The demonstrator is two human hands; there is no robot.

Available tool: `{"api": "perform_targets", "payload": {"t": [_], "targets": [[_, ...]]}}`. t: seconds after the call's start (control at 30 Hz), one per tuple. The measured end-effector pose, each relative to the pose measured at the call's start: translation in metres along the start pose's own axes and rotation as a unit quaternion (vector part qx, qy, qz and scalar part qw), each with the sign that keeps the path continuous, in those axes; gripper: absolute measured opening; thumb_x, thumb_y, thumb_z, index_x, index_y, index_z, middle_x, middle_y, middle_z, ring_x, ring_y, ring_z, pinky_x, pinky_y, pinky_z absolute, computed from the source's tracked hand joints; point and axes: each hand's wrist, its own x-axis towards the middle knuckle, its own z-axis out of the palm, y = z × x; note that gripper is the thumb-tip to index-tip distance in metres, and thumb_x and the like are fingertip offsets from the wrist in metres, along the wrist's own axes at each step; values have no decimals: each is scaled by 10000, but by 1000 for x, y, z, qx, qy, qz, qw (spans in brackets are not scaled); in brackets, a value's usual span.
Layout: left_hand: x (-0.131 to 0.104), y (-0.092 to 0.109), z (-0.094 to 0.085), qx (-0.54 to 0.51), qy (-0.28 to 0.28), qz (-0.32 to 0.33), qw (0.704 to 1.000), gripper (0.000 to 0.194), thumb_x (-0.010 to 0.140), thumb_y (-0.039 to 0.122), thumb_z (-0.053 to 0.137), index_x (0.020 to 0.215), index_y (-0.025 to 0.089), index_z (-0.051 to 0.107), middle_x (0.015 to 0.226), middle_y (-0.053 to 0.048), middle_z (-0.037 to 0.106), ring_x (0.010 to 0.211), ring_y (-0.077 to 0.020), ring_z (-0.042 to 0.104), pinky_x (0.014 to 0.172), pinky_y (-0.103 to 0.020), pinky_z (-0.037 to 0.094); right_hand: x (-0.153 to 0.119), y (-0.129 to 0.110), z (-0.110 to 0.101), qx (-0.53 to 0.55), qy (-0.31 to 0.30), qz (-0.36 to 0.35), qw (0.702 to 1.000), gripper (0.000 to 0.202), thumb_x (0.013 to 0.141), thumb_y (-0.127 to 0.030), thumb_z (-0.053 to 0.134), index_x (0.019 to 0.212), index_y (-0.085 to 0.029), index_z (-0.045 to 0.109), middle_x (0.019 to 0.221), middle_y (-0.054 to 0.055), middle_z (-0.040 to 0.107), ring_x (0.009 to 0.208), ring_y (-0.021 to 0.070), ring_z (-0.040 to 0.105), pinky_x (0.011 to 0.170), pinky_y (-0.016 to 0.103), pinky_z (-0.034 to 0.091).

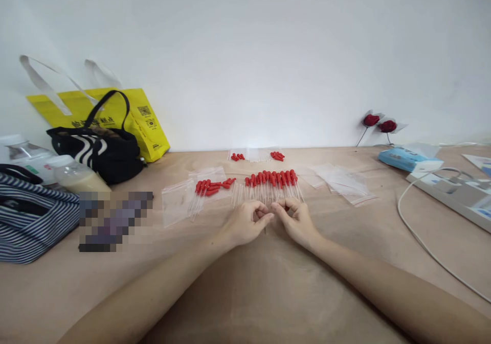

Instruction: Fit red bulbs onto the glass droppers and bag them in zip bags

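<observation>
My left hand (249,222) and my right hand (296,221) meet just in front of a row of droppers (272,178) with red rubber bulbs and thin clear tubes. Both hands are closed in a pinch, thumb and finger tips almost touching each other. A thin, dark end shows below the left thumb; what the fingers hold is too small to name. Bare clear tubes (238,193) lie at the row's left end. Further left, several more droppers (201,188) and loose red bulbs (215,188) rest on clear zip bags.
Clear zip bags (345,183) lie to the right, and a bag with red-bulbed droppers (257,154) by the wall. A tissue pack (408,159), power strip (452,196) and white cable (416,236) are at right. Bags (151,109) and a bottle (82,178) stand at left.
</observation>
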Motion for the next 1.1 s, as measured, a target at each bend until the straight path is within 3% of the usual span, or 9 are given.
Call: {"api": "perform_targets", "payload": {"t": [0.1,0.17,0.2,0.27,0.37,0.57,0.73,0.93,1.1], "targets": [[11,-25,-28,157,40,47,986,188,789,330,503,789,176,611,802,-30,625,741,-160,558,687,-281,426,3,4,-3,2,42,11,999,313,826,-401,417,624,-194,538,550,-10,540,557,136,490,568,260,367],[19,-48,-51,309,69,3,949,160,792,286,503,800,178,622,857,-53,606,835,-198,532,765,-326,395,5,5,-4,2,52,25,998,304,834,-385,398,629,-194,515,541,-15,514,546,132,480,582,264,362],[23,-59,-61,373,58,-24,926,150,788,275,507,815,188,626,865,-56,592,858,-206,517,775,-331,385,6,5,-4,0,51,31,998,297,835,-378,395,633,-193,509,542,-16,508,546,132,478,594,268,359],[26,-78,-76,401,47,-40,914,127,758,268,545,761,181,637,873,-72,570,895,-229,488,779,-339,370,6,3,-4,-11,43,34,998,283,835,-365,401,637,-190,504,555,-18,510,559,131,485,637,281,348],[25,-93,-86,415,20,-41,908,114,714,276,597,678,175,636,886,-76,553,900,-237,474,775,-341,358,4,-1,-3,-43,34,26,998,258,829,-350,424,645,-187,501,607,-20,538,618,134,508,711,307,307],[19,-92,-79,422,-3,-37,906,93,709,237,603,667,155,618,833,-85,556,892,-248,465,766,-351,341,3,-4,-4,-71,19,29,997,230,831,-325,429,657,-187,487,642,-26,553,663,137,515,748,324,263],[7,-72,-62,402,18,-11,915,116,800,218,488,798,157,586,896,-89,578,891,-243,483,757,-356,343,4,-3,-3,-59,8,14,998,186,849,-283,410,717,-193,507,671,-22,600,630,127,534,751,324,270],[-19,-41,-25,241,59,124,961,135,837,208,408,807,155,528,813,-48,600,818,-198,508,788,-347,333,3,-2,-6,-113,-1,-97,989,135,852,-233,418,869,-208,550,759,-6,623,683,123,547,791,326,261],[-24,-34,-11,190,89,115,971,121,839,202,416,871,175,529,834,-24,622,823,-183,519,827,-366,285,2,-4,-7,-180,-42,-161,969,148,845,-217,446,873,-220,590,743,-3,617,707,120,544,805,327,244]]}}
